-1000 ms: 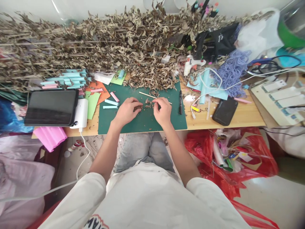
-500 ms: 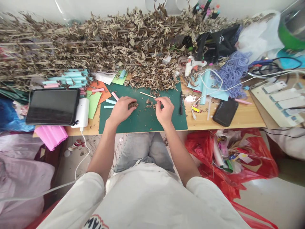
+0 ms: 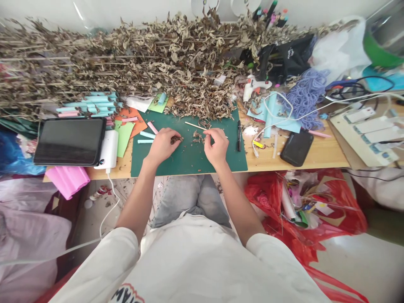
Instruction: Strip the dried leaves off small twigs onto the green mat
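Observation:
My left hand (image 3: 161,145) is curled above the green cutting mat (image 3: 189,164), with a clump of crumbled dried leaves (image 3: 175,139) between thumb and fingers. Whether something else is inside that grip is hidden. Opposite it, my right hand (image 3: 216,145) pinches a thin pale wooden stick (image 3: 194,125), whose free end points left over the mat. Loose leaf crumbs (image 3: 198,136) lie between both hands. Beside my left hand, blue paper tubes (image 3: 145,141) and a pink paper tube (image 3: 152,127) rest at the mat's left edge.
Dried leafy stems (image 3: 132,59) heap along the back. On the left are a tablet (image 3: 70,141), a white power bank (image 3: 109,149) and stacked blue tubes (image 3: 97,103). A black pen (image 3: 239,135), glue gun (image 3: 253,87), purple yarn (image 3: 307,94) and black phone-like slab (image 3: 296,149) lie right.
The view has shifted slightly. Both hands keep almost the same place and grip, the left on the leaves and the right on the stick.

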{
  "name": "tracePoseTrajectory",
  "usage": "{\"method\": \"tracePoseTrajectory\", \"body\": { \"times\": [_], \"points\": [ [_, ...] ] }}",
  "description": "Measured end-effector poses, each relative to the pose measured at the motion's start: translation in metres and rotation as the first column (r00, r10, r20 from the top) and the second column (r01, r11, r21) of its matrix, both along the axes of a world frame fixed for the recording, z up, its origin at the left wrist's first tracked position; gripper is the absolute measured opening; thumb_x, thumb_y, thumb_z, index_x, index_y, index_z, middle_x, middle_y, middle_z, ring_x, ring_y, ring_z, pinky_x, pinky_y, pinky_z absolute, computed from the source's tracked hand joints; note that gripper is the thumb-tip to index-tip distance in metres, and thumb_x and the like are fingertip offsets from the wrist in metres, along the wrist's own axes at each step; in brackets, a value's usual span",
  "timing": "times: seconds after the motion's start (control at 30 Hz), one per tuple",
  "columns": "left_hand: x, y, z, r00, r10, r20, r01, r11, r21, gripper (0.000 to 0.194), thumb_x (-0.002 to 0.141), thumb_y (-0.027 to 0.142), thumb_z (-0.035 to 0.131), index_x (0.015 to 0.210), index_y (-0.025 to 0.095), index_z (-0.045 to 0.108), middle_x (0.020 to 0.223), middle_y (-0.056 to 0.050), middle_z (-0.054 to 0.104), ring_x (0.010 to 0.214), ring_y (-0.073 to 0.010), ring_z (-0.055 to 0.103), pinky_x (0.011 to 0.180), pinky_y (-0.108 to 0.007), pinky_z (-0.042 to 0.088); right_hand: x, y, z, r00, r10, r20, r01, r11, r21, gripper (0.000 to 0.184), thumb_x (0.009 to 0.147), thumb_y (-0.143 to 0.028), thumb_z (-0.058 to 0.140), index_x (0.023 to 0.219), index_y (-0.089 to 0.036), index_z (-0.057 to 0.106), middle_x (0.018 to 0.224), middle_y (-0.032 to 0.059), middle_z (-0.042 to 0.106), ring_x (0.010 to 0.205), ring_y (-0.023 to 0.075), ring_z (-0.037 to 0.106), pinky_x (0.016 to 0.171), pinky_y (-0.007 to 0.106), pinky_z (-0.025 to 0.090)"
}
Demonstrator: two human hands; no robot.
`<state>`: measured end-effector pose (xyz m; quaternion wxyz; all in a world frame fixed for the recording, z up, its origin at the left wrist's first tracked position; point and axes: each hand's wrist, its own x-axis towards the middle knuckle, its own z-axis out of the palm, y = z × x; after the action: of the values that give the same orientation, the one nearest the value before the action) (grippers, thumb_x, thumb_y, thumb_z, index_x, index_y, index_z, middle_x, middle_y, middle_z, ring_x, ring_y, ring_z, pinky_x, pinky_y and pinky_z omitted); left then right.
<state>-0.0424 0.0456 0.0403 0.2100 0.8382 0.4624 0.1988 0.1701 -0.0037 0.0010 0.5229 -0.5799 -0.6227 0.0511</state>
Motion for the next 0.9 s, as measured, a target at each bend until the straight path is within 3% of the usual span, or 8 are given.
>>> {"method": "tracePoseTrajectory", "body": {
  "times": [0.13,0.4,0.47,0.6,0.77,0.9],
  "points": [
    [-0.001,-0.002,0.004,0.999,-0.019,-0.044,0.02,1.0,0.02,0.031,0.085,0.023,0.06,0.115,0.017,0.069,0.1,-0.01,0.068,0.097,-0.0257,0.057,0.086,-0.039,0.047,0.0,0.0,0.0,1.0,-0.002,0.028,0.002,1.0,0.001,0.021,0.087,-0.01,0.046,0.089,-0.022,0.064,0.088,0.006,0.068,0.088,0.021,0.062,0.082,0.036,0.052],
    [0.004,0.004,-0.002,0.997,-0.036,-0.065,0.038,0.998,0.043,0.018,0.087,0.024,0.057,0.092,0.017,0.073,0.091,-0.009,0.066,0.095,-0.026,0.055,0.086,-0.041,0.048,-0.001,-0.002,-0.001,1.0,-0.012,0.024,0.013,0.999,-0.047,0.022,0.088,-0.011,0.045,0.09,-0.022,0.065,0.09,0.0061,0.068,0.09,0.021,0.062,0.084,0.036,0.052],
    [0.006,0.002,-0.003,0.999,-0.019,-0.044,0.023,0.997,0.075,0.02,0.087,0.023,0.056,0.097,0.017,0.072,0.095,-0.01,0.066,0.097,-0.0265,0.055,0.089,-0.043,0.048,0.001,-0.002,0.0,1.0,-0.014,0.017,0.015,0.997,-0.074,0.023,0.088,-0.012,0.045,0.09,-0.022,0.065,0.091,0.0064,0.069,0.092,0.0212,0.062,0.085,0.037,0.052],
    [0.009,-0.007,-0.001,1.0,0.003,0.016,-0.006,0.985,0.171,0.039,0.086,0.024,0.058,0.125,0.017,0.063,0.117,-0.011,0.063,0.109,-0.0286,0.052,0.098,-0.048,0.045,0.009,-0.005,0.008,1.0,0.006,-0.002,-0.007,0.985,-0.173,0.025,0.088,-0.012,0.044,0.096,-0.02,0.066,0.094,0.0068,0.069,0.09,0.0203,0.063,0.085,0.036,0.052],
    [0.019,-0.018,0.003,0.994,-0.113,0.006,0.111,0.983,0.148,0.038,0.09,0.022,0.056,0.128,0.017,0.06,0.117,-0.012,0.063,0.11,-0.0268,0.055,0.096,-0.044,0.049,0.021,-0.016,0.019,0.995,0.084,0.058,-0.057,0.928,-0.368,0.023,0.087,-0.016,0.054,0.106,-0.017,0.067,0.093,0.0059,0.067,0.068,0.0159,0.059,0.077,0.034,0.053],
    [0.038,-0.02,0.003,0.985,-0.162,-0.056,0.167,0.982,0.086,0.052,0.084,0.02,0.064,0.135,0.015,0.054,0.132,-0.016,0.058,0.121,-0.0297,0.054,0.104,-0.047,0.047,0.021,-0.017,0.02,0.967,0.202,0.154,-0.111,0.881,-0.46,0.032,0.083,-0.02,0.066,0.115,-0.017,0.066,0.103,0.0089,0.065,0.076,0.0187,0.062,0.081,0.038,0.053]
  ]
}}
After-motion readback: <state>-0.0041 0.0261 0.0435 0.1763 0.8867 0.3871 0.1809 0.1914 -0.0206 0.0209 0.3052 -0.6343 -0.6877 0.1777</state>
